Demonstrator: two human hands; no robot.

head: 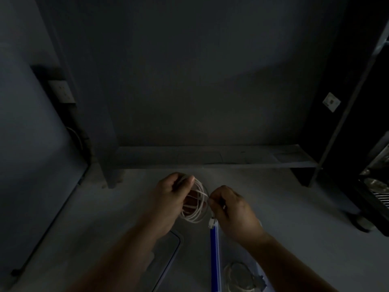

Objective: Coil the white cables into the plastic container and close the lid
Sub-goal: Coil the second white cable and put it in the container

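Note:
The scene is dim. My left hand (171, 198) grips a white cable (197, 209) wound into several loops that hang from its fingers. My right hand (230, 209) pinches the cable's free end, and a white plug (211, 224) dangles below its fingers. Beneath my right forearm lies the clear plastic container (215, 256) with a blue rim; another coiled white cable (239, 277) rests inside it. The container's lid (168, 251) lies flat under my left forearm, apart from the container.
The pale floor (284, 207) stretches around the hands. A low grey shelf (210, 158) runs across just beyond them, on a post at the left. A dark rack (376, 192) stands at the right. A wall socket (62, 91) sits at far left.

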